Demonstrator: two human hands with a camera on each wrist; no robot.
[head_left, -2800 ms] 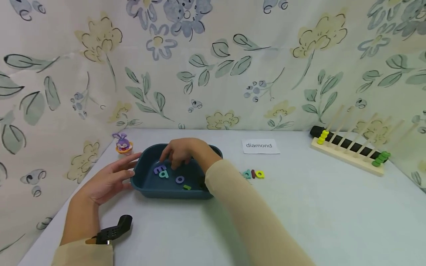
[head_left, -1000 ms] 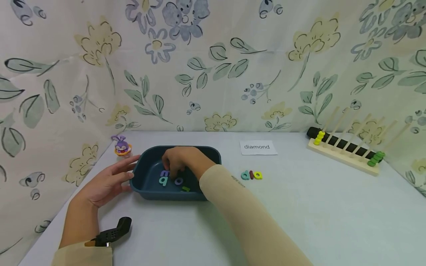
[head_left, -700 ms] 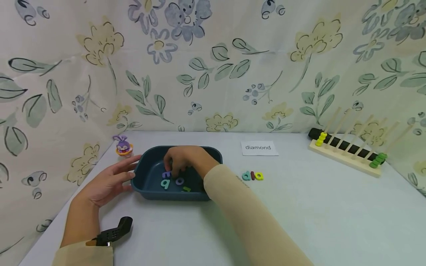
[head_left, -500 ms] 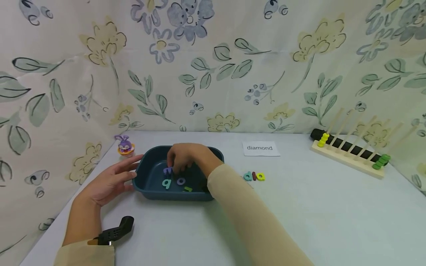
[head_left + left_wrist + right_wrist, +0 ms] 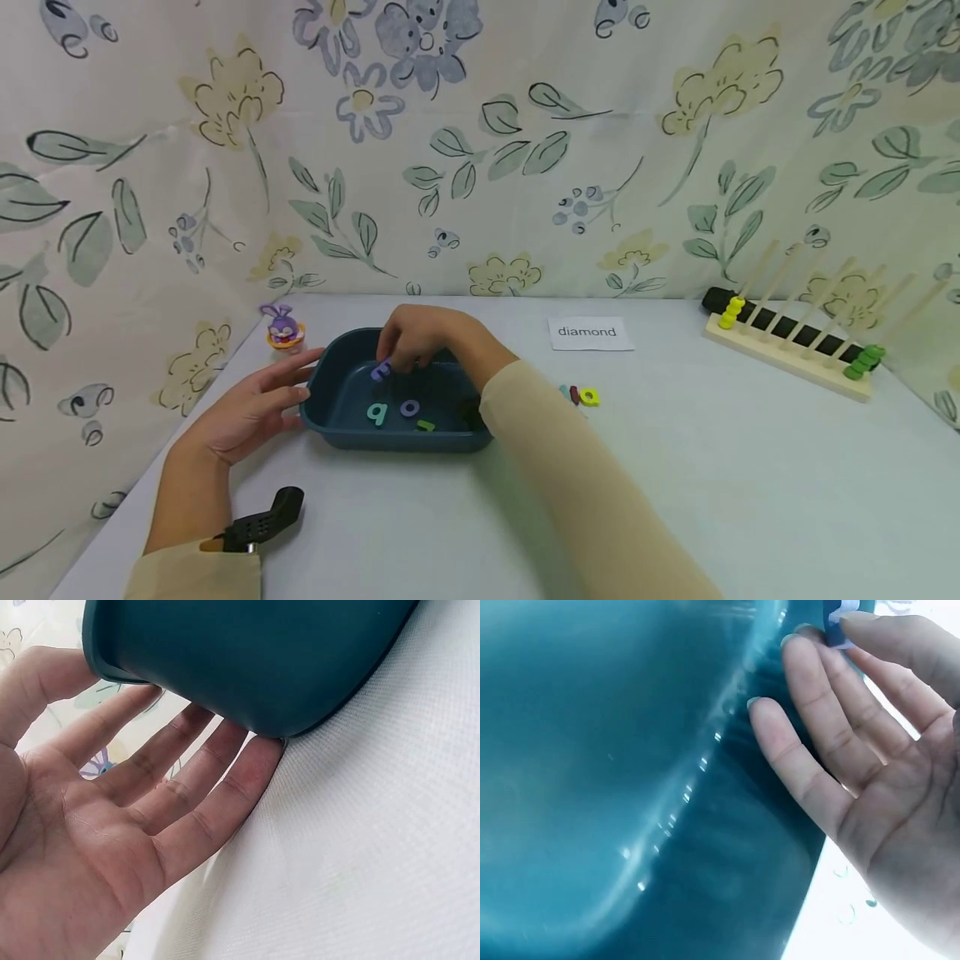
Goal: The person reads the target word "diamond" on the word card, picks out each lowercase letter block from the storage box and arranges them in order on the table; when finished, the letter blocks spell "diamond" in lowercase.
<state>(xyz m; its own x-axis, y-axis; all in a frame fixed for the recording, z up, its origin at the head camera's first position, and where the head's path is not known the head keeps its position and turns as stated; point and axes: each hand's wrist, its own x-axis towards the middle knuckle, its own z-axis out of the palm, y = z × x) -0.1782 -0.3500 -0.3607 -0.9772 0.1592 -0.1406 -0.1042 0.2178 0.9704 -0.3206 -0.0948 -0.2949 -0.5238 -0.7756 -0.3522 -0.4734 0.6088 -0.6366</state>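
In the head view my right hand (image 5: 416,337) is over the inside of a dark teal bin (image 5: 397,441), pinching a purple letter m (image 5: 381,370) between thumb and fingertips. The right wrist view has only part of that letter (image 5: 840,621) at its top edge. My left hand (image 5: 251,408) rests against the bin's left side. Its fingers are spread and nearly straight, fingertips at the wall (image 5: 225,660) in the left wrist view. Inside the bin lie a teal letter (image 5: 377,413), a purple letter o (image 5: 409,407) and a green piece (image 5: 425,425). Something dark near the right end is partly hidden by my sleeve.
A white card (image 5: 591,333) reading "diamond" lies right of the bin. Nearer are a yellow letter (image 5: 589,397) and a dark red one (image 5: 574,395), beside a teal one mostly behind my sleeve. A purple rabbit toy (image 5: 282,325) and a wooden peg rack (image 5: 787,360) stand further out.
My right hand has closed on the purple m and lifted it off the bin floor. The left hand keeps its place at the bin's side.
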